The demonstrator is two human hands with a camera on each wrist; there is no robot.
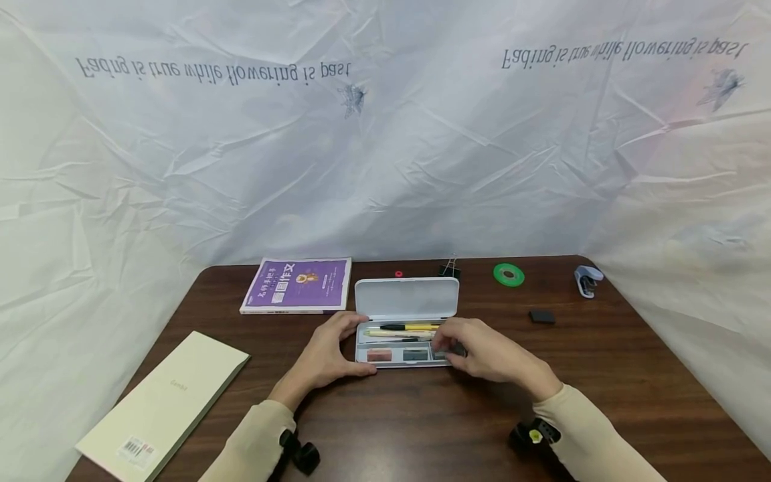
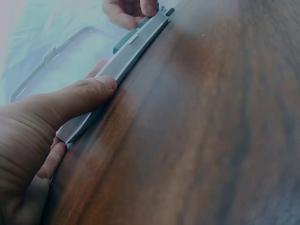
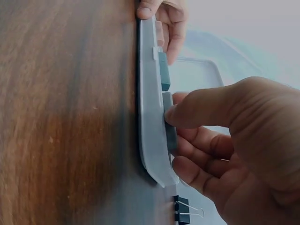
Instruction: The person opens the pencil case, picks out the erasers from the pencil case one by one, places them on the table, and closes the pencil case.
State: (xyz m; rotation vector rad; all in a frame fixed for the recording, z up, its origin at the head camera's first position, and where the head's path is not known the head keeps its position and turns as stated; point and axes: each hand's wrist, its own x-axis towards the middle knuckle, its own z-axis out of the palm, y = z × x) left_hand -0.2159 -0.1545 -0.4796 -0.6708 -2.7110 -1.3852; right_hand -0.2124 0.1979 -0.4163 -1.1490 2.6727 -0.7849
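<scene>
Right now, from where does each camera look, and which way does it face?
Head: on the head, facing forward and down at the open pencil case; left hand, right hand, sleeves show.
Left wrist: worn there, facing along the case's front edge; left hand close, right hand beyond.
Right wrist: worn there, facing back along it; right hand pinches a grey block, left hand beyond.
Head and right wrist share the binder clip.

Open pale-grey pencil case (image 3: 152, 110), lid (image 1: 406, 298) raised, dark-grey block (image 3: 171, 136) at its front right
</scene>
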